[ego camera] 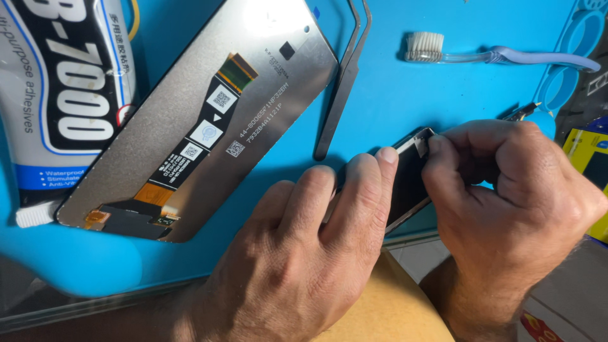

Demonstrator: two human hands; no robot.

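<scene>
My left hand (304, 253) grips a small dark rectangular phone part (411, 177) with a metal edge, tilted up off the blue mat (392, 107). My right hand (513, 196) pinches the part's top corner, thumb and forefinger on a small pale tab there. Most of the part is hidden behind my fingers. A grey phone screen panel (190, 120) lies face down to the left, with an orange-and-black flex cable and small square stickers on its back.
A large adhesive tube (63, 88) stands at the far left. Black tweezers (342, 82) lie beside the panel. A toothbrush (500, 56) rests at the mat's far edge. A yellow box (592, 152) sits at the right. The mat's near edge runs under my wrists.
</scene>
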